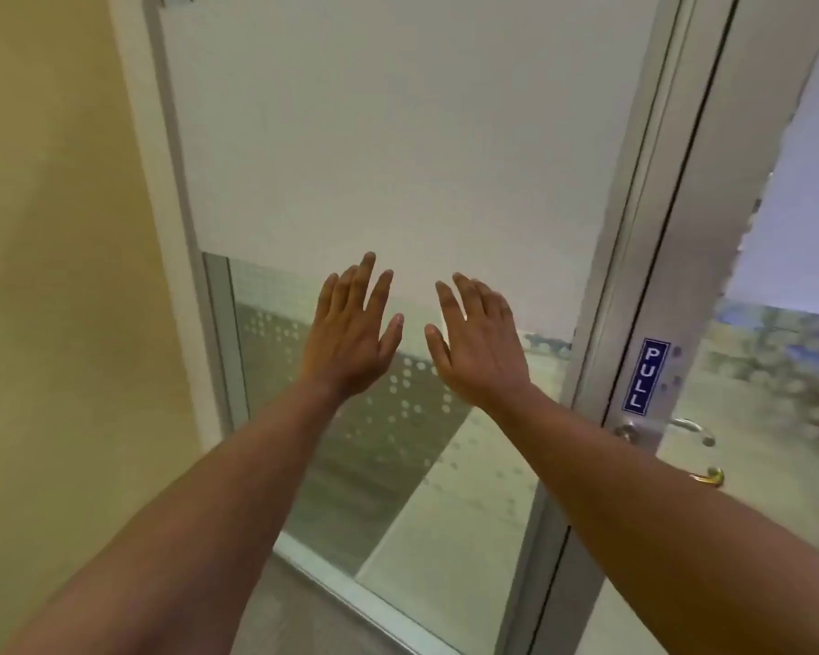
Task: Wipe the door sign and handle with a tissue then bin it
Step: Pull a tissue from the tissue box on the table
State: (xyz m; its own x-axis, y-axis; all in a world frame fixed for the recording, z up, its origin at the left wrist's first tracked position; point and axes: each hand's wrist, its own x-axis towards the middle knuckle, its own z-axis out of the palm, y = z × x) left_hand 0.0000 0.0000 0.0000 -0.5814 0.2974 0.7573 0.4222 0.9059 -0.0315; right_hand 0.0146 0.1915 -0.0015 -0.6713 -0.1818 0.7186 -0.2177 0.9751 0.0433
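A blue PULL sign (645, 376) with white letters is stuck upright on the metal door stile at the right. Just below it a curved silver door handle (696, 430) sticks out to the right, with a round lock (629, 433) beside it. My left hand (351, 335) and my right hand (481, 340) are both raised in front of the frosted glass panel, backs toward me, fingers spread, holding nothing. The right hand is well left of the sign. No tissue and no bin are in view.
A frosted glass panel (398, 134) in a metal frame fills the middle, with a dotted band lower down. A yellowish wall (43, 276) stands at the left. The glass door (776, 371) is at the right, and a brass fitting (710, 476) shows below the handle.
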